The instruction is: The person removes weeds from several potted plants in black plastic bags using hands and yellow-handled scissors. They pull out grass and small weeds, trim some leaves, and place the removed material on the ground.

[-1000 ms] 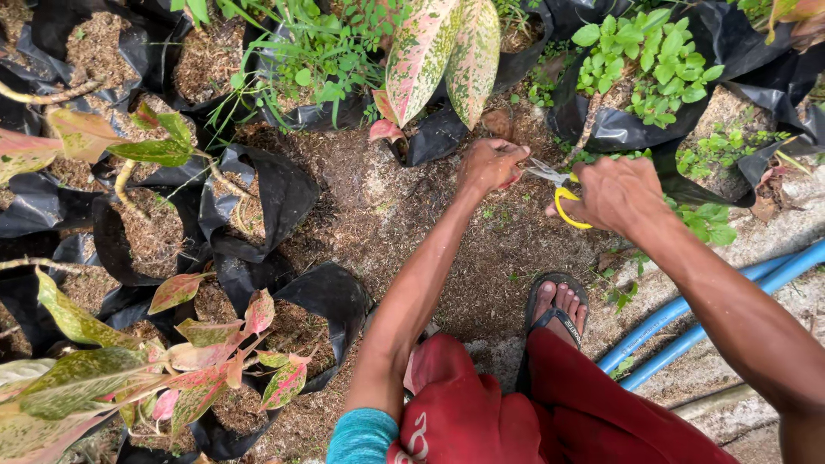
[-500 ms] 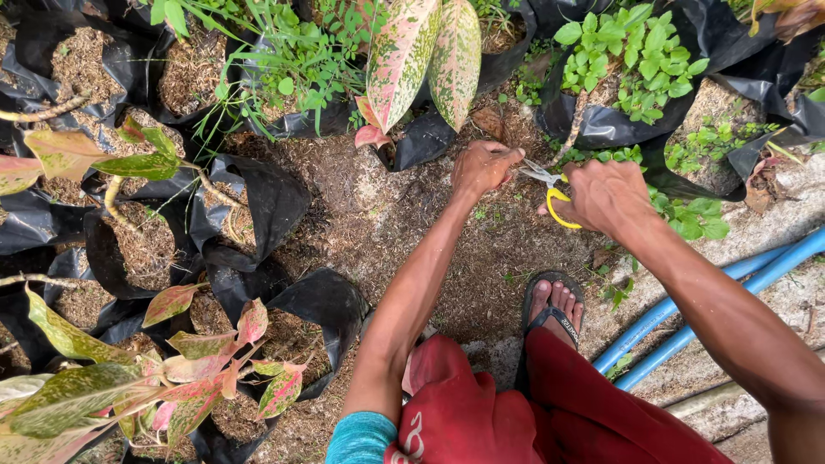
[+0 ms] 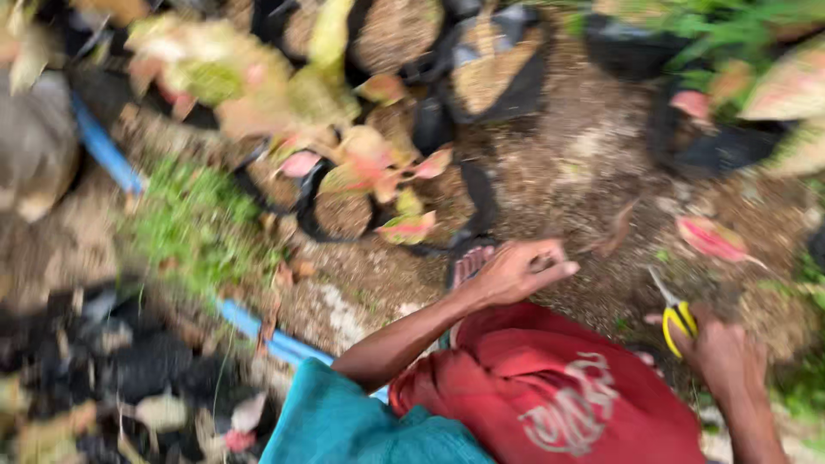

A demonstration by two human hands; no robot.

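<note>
Head view, blurred by motion, shows the right hand [image 3: 720,351] closed around yellow-handled scissors [image 3: 675,311], their blades pointing up and away over bare soil [image 3: 593,163], while the left hand [image 3: 516,271] hovers loosely curled above the foot, and whether it pinches anything I cannot tell. A fallen pink leaf [image 3: 711,238] lies just beyond the blades. To cut cleanly, I judge, the left hand should steady a stem first, fingers well clear of the blades.

The person wears a teal short sleeve [image 3: 344,425] and, blurred, seemingly red printed shorts [image 3: 550,395], arms bare.
</note>
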